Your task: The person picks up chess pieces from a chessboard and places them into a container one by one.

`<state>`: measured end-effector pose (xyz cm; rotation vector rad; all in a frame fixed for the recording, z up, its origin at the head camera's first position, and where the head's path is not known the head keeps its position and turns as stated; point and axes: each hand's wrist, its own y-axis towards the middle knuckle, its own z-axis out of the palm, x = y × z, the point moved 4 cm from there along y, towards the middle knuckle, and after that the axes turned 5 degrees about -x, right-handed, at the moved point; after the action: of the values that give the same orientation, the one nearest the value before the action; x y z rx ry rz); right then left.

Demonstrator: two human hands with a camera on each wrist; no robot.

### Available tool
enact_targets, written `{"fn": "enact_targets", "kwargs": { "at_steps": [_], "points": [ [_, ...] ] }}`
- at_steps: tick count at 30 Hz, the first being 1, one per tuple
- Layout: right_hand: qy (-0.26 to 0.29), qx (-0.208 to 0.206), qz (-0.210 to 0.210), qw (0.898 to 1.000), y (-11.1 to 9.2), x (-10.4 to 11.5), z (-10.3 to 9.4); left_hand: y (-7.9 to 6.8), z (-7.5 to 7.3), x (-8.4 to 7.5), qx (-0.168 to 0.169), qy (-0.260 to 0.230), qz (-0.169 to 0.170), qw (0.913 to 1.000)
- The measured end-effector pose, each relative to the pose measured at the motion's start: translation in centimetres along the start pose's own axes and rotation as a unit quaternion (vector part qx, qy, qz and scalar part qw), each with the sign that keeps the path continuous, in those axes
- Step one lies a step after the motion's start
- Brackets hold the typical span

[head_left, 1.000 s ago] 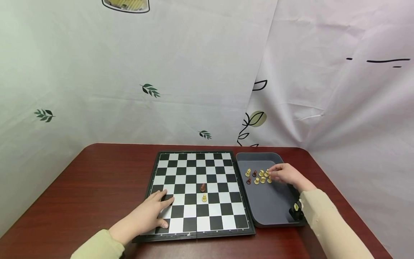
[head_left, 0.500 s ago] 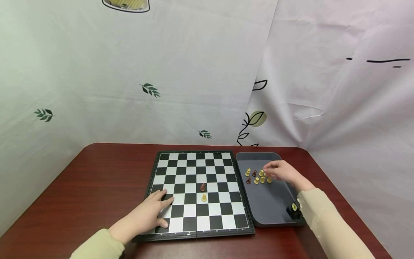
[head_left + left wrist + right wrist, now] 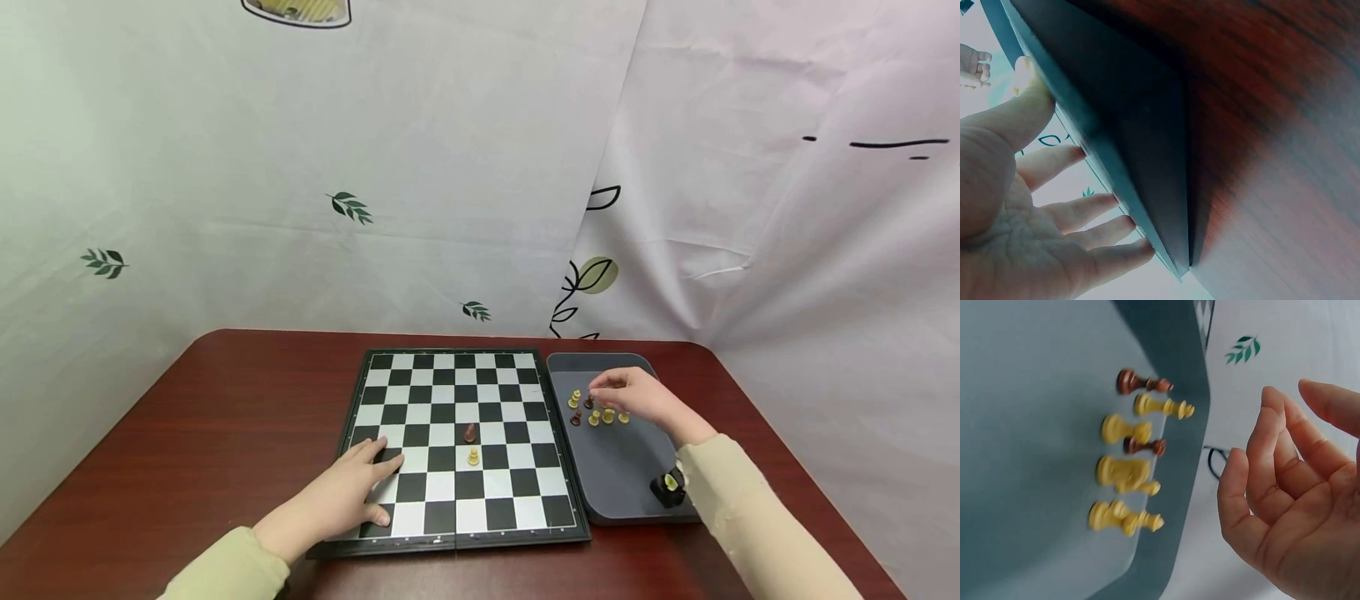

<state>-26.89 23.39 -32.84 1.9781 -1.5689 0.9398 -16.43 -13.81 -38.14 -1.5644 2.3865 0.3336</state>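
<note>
My left hand (image 3: 341,496) rests on the front left part of the black-and-white chessboard (image 3: 427,518), fingers spread. In the left wrist view its fingertips (image 3: 1141,247) lie along the board's edge. Over the grey tray (image 3: 626,483) hovers my right hand (image 3: 637,396), fingers loosely bent; the right wrist view shows a gap between thumb and index finger, with nothing held. Below it, upright in the tray, stand several yellow chess pieces (image 3: 1124,470) and two brown ones (image 3: 1141,383); the hand partly hides some in the head view.
On the board a brown chess piece (image 3: 469,433) stands just behind a yellow pawn (image 3: 473,457). The tray adjoins the board's right side on a dark red wooden table (image 3: 247,417). A white printed cloth (image 3: 450,167) hangs behind the table.
My right hand has moved left across the tray, from the rightmost yellow pieces to above the brown piece at the back. The left hand and the pieces on the board stay put.
</note>
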Motion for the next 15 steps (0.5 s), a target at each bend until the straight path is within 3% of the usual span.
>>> {"fn": "enact_targets", "kwargs": {
  "at_steps": [15],
  "points": [
    [-0.004,0.03,-0.037,0.999,0.1,3.7,4.4,0.0,0.0,0.0,0.005,-0.001,-0.007,1.0]
  ]
}}
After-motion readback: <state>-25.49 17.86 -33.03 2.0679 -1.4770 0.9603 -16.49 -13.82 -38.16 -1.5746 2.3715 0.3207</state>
